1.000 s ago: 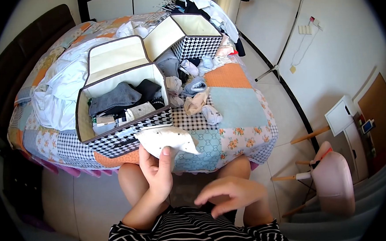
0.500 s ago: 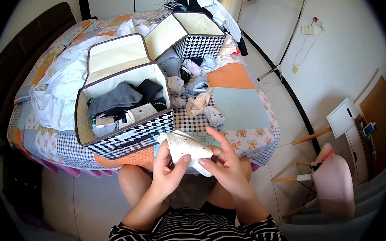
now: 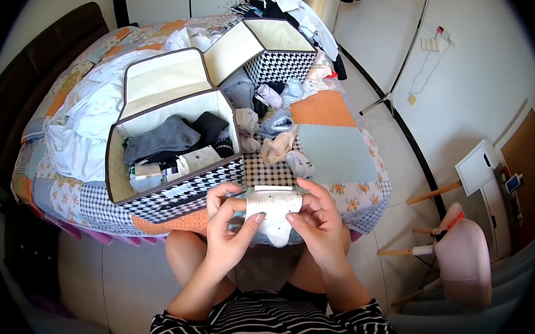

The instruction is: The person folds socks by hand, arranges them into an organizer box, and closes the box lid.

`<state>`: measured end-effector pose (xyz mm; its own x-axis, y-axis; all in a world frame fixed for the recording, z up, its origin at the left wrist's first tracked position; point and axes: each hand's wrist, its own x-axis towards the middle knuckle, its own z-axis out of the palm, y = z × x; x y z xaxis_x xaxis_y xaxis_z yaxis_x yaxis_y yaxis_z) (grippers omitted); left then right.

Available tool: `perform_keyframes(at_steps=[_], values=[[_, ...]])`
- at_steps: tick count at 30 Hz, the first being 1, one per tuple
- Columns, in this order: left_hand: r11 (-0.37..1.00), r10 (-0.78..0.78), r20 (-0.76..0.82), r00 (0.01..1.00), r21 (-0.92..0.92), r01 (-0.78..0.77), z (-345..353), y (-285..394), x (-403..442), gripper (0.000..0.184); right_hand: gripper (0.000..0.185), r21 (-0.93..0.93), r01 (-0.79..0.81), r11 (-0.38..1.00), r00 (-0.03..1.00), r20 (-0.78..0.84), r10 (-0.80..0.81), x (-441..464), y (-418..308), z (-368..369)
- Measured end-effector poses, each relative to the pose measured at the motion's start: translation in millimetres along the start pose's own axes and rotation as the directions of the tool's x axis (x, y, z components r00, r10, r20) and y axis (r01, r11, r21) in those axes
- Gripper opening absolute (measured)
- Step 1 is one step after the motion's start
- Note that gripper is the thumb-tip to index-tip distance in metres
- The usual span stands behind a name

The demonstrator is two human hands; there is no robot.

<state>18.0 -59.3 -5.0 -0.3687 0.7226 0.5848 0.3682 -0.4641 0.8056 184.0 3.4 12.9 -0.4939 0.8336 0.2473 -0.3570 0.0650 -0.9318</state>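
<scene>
A white sock point(image 3: 275, 210) with small dark specks is stretched between my two hands, above my lap at the bed's edge. My left hand point(image 3: 229, 221) pinches its left side, thumb in front. On its right side, my right hand point(image 3: 317, 216) pinches it the same way. Just beyond my left hand stands an open houndstooth storage box point(image 3: 186, 195), its cream lid raised. Inside lie a grey sock point(image 3: 160, 140), dark socks and a whitish folded piece point(image 3: 197, 159). Loose socks lie right of the box, among them a beige sock point(image 3: 278, 147) and a white sock point(image 3: 300, 164).
A second open houndstooth box point(image 3: 281, 65) sits farther back on the patchwork bed point(image 3: 334, 147). White bedding point(image 3: 87, 129) is bunched at the left, with clothes on hangers point(image 3: 294, 9) at the far end. A pink chair point(image 3: 464, 256) and a metal rack point(image 3: 408, 51) stand on the right.
The sock has turned from a slanted position to hanging upright between my hands, its upper edge spread flat. My left hand has shifted slightly left and my right hand slightly right.
</scene>
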Motion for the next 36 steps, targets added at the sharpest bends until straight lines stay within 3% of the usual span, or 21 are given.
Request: perform_keyframes(at_steps=[1, 2, 4, 7, 8, 9, 10, 11, 12, 14, 16, 18, 19, 20, 23, 25, 27, 29, 31, 34, 36], values=[[0.985, 0.127, -0.014, 0.992, 0.121, -0.124, -1.0, 2.9, 3.8, 0.013, 0.058, -0.009, -0.013, 1.000, 1.000, 0.001, 0.013, -0.1, -0.4, -1.6], [0.995, 0.098, 0.004, 0.995, 0.027, -0.098, -0.8, 0.4, 4.2, 0.013, 0.058, -0.248, 0.074, 0.966, 0.997, 0.039, -0.067, 0.4, -3.0, -2.7], [0.994, 0.056, 0.067, 0.996, -0.093, -0.050, -3.0, -7.1, 4.4, 0.013, 0.059, -0.656, 0.249, 0.713, 0.968, 0.166, -0.186, 2.4, -9.9, -3.5], [0.986, -0.031, 0.140, 0.990, -0.160, 0.053, -1.8, -6.0, 1.7, 0.014, 0.055, -0.630, 0.348, 0.694, 0.937, 0.218, -0.272, 8.6, -10.2, 1.1], [0.976, -0.056, 0.142, 0.988, -0.202, 0.084, 0.5, -6.2, 0.1, 0.016, 0.044, -0.572, 0.364, 0.735, 0.927, 0.296, -0.228, 13.8, -7.2, -2.3], [0.963, -0.082, 0.146, 0.986, -0.243, 0.116, 2.9, -6.6, -2.4, 0.017, 0.040, -0.523, 0.241, 0.818, 0.964, 0.227, -0.139, 13.2, -6.9, -2.8], [0.892, -0.137, 0.135, 0.981, -0.415, 0.181, 5.7, -7.4, -5.0, 0.030, 0.036, -0.460, 0.113, 0.881, 0.986, 0.163, -0.041, 11.9, -6.0, -2.8], [0.895, -0.151, 0.173, 0.973, -0.394, 0.209, 2.4, -5.4, -3.1, 0.034, 0.032, -0.384, -0.017, 0.923, 0.992, 0.109, 0.063, 12.3, -4.8, -2.0], [0.898, -0.166, 0.210, 0.963, -0.372, 0.236, -3.0, 1.2, 1.7, 0.038, 0.025, -0.356, 0.031, 0.934, 0.998, 0.053, -0.013, 14.0, -7.9, 3.8], [0.910, -0.226, 0.320, 0.920, -0.267, 0.317, -16.3, 2.3, 4.1, 0.045, 0.024, -0.261, -0.017, 0.965, 1.000, 0.016, 0.022, 19.2, -8.1, 4.0], [0.845, -0.295, 0.336, 0.894, -0.344, 0.409, -24.2, 7.7, 2.4, 0.044, 0.023, -0.167, -0.082, 0.983, 0.997, 0.001, 0.083, 25.7, -12.3, 8.2], [0.845, -0.318, 0.296, 0.901, -0.341, 0.411, -36.1, 15.5, 3.1, 0.044, 0.024, -0.194, -0.074, 0.978, 0.992, 0.089, 0.093, 32.0, -13.6, 9.7], [0.904, -0.277, 0.269, 0.923, -0.254, 0.345, -45.4, 18.4, 5.1, 0.043, 0.024, -0.208, -0.069, 0.976, 0.986, 0.134, 0.098, 35.7, -12.8, 9.4], [0.926, -0.243, 0.240, 0.940, -0.232, 0.298, -54.4, 21.4, 8.5, 0.043, 0.036, -0.188, -0.097, 0.977, 0.973, 0.190, 0.133, 40.3, -10.8, 8.5], [0.951, -0.170, 0.206, 0.964, -0.223, 0.215, -82.0, 32.2, 23.3, 0.039, 0.052, -0.205, 0.036, 0.978, 0.971, 0.238, 0.014, 56.4, -25.9, 31.4], [0.988, -0.149, 0.284, 0.947, 0.004, 0.154, -105.3, 44.6, 40.1, 0.030, 0.048, -0.249, 0.118, 0.961, 0.938, 0.347, -0.026, 71.3, -30.8, 38.6], [0.989, -0.043, 0.413, 0.910, 0.144, -0.019, -125.6, 46.4, 66.8, 0.022, 0.040, -0.236, 0.227, 0.945, 0.908, 0.403, -0.118, 86.7, -29.4, 49.0], [0.990, -0.104, 0.421, 0.901, 0.131, 0.053, -134.7, 43.5, 90.1, 0.022, 0.032, -0.337, 0.296, 0.894, 0.889, 0.440, -0.129, 108.8, -29.2, 60.0], [0.964, -0.266, 0.404, 0.875, 0.112, 0.241, -143.7, 35.6, 111.7, 0.027, 0.031, -0.474, 0.372, 0.798, 0.849, 0.521, -0.087, 134.9, -31.0, 65.4], [0.936, -0.343, 0.373, 0.862, 0.058, 0.347, -151.1, 10.4, 144.2, 0.021, 0.023, -0.577, 0.507, 0.640, 0.808, 0.576, -0.122, 172.9, -24.9, 77.2], [0.908, -0.419, 0.356, 0.835, 0.176, 0.381, -156.0, -4.9, 163.8, 0.019, 0.019, -0.608, 0.540, 0.582, 0.797, 0.592, -0.121, 195.9, -16.2, 80.0]])
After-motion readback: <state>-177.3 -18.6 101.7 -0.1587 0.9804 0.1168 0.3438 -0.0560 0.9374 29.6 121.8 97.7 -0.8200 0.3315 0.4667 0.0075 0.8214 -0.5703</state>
